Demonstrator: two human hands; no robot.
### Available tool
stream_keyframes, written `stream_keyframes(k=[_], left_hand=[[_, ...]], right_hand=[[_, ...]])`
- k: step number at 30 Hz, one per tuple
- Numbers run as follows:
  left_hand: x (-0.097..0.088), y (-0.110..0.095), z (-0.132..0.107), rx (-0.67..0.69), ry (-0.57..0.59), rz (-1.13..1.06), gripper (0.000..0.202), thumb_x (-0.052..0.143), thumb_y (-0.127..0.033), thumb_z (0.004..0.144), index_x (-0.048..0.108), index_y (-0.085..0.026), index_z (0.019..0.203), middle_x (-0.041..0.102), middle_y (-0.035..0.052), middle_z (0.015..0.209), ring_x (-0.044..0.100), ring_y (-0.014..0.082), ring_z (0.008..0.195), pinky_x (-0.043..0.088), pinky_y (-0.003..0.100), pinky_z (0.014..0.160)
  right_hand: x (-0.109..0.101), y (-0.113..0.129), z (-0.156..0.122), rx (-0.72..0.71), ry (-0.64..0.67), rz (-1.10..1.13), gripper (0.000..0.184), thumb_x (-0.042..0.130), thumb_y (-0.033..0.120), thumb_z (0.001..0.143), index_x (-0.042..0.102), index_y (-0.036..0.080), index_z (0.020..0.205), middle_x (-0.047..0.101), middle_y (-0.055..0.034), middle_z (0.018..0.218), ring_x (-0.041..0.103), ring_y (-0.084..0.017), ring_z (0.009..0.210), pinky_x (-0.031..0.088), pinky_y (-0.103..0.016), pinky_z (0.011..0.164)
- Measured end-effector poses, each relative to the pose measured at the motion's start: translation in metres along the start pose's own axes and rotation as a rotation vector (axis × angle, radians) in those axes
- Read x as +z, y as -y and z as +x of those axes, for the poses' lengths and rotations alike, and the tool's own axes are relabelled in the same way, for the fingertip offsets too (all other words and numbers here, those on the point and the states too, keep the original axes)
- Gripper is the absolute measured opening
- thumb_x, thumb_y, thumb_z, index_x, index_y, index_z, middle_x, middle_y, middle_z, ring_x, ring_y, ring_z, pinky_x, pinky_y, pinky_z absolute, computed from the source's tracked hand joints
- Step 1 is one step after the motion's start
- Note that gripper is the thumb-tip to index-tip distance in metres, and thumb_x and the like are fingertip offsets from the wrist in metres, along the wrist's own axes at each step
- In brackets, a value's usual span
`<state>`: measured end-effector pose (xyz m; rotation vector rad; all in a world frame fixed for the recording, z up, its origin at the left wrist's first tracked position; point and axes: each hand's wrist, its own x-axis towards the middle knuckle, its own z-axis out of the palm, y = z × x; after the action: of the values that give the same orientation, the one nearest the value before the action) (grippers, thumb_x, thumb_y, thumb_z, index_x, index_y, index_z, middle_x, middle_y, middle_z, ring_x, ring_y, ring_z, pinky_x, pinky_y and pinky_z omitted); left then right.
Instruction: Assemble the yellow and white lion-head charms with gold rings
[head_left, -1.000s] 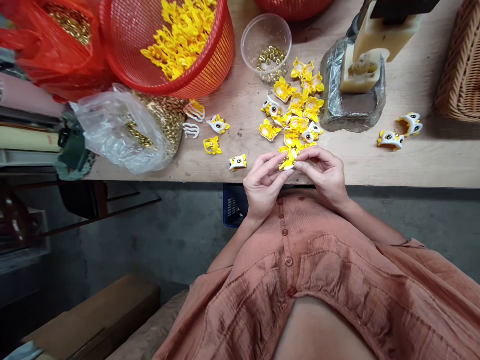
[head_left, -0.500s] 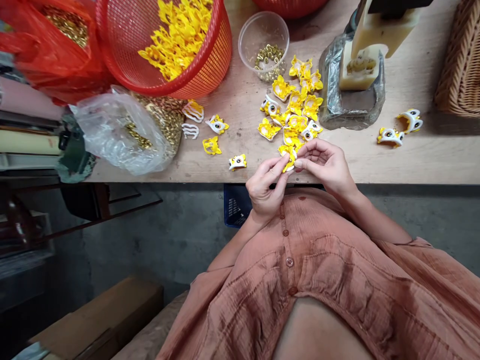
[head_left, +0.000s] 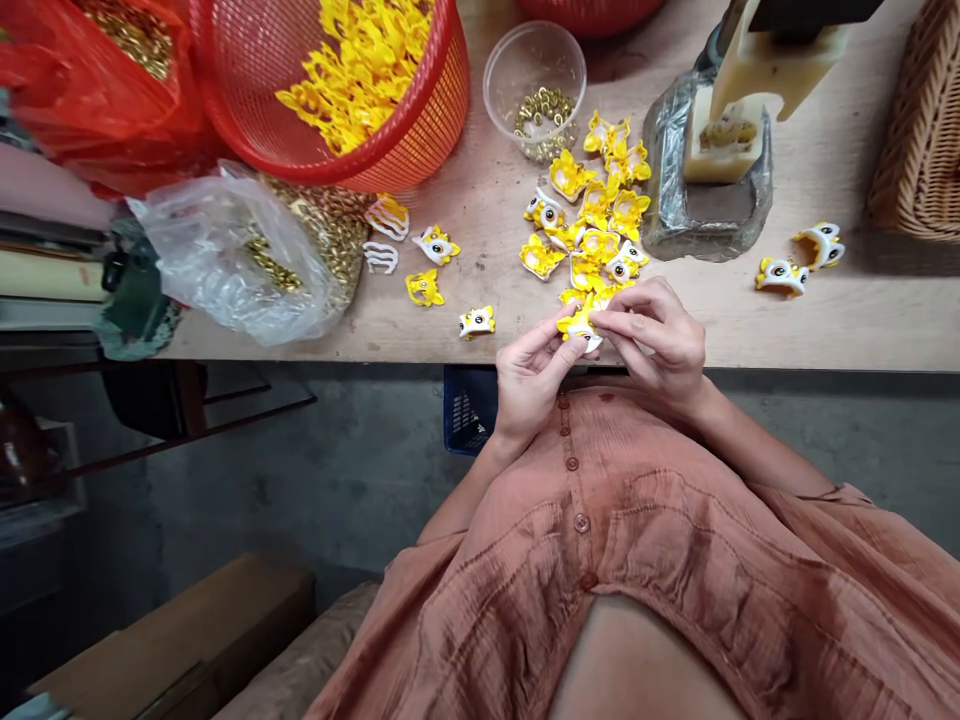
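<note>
Toy head (head_left: 574,326): being held at the table's (head_left: 862,335) front edge.
Change: now turning eye-up, apparently exposing its front for handling.
Left hand (head_left: 531,382): pinching it.
Right hand (head_left: 658,342): fingertips bunching together alongside; grip indiscernible.
Red basket (head_left: 444,125): holding yellow parts (head_left: 367,75).
Clear tub (head_left: 498,105): holding brass rings (head_left: 546,112).

Crinkled terracotta garment (head_left: 675,520), round brown buttons (head_left: 582,522)

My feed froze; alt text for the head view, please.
The left hand holds a yellow-and-white piece near the edge of the workbench, the right hand touching it. Similar pieces cluster beyond, left of a press-like device.
</note>
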<state>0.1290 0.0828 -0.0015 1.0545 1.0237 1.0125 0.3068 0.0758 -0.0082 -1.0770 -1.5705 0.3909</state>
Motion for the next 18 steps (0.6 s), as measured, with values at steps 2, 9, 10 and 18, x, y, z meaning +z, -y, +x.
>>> stream_keyframes(k=[2,9,10,18], left_hand=[[-0.002,-0.001,-0.001,-0.024,0.014,-0.03,0.039,0.086,-0.033,0.087,0.08,-0.03,0.125,0.081,0.0043,0.117,0.078,0.0131,0.083,0.069,0.028,0.082],[-0.001,-0.011,-0.004,-0.08,0.038,-0.031,0.038,0.086,-0.034,0.086,0.082,-0.027,0.123,0.082,0.005,0.11,0.076,0.0122,0.078,0.068,0.027,0.078],[-0.001,-0.012,-0.004,-0.081,0.046,-0.031,0.037,0.086,-0.033,0.087,0.082,-0.027,0.123,0.082,0.0046,0.108,0.076,0.0125,0.079,0.068,0.027,0.078],[-0.002,-0.019,-0.006,0.041,0.129,0.067,0.037,0.083,-0.029,0.089,0.08,-0.031,0.126,0.077,0.0074,0.129,0.077,0.0184,0.097,0.068,0.028,0.076]], right_hand=[[-0.004,-0.002,0.0,0.008,0.039,-0.01,0.022,0.063,0.019,0.1,0.076,0.031,0.113,0.069,-0.0042,0.097,0.064,-0.02,0.09,0.056,-0.04,0.078],[-0.017,0.003,0.005,0.026,0.261,0.012,0.021,0.055,0.03,0.104,0.074,0.032,0.112,0.069,-0.0066,0.103,0.06,-0.025,0.094,0.053,-0.05,0.09],[-0.02,0.005,0.008,0.018,0.298,0.004,0.02,0.055,0.031,0.104,0.073,0.032,0.11,0.068,-0.0068,0.102,0.06,-0.025,0.094,0.054,-0.051,0.09],[-0.027,0.012,0.022,0.475,0.228,0.359,0.022,0.085,0.041,0.086,0.073,0.025,0.096,0.067,-0.0046,0.108,0.065,-0.021,0.103,0.061,-0.039,0.088]])
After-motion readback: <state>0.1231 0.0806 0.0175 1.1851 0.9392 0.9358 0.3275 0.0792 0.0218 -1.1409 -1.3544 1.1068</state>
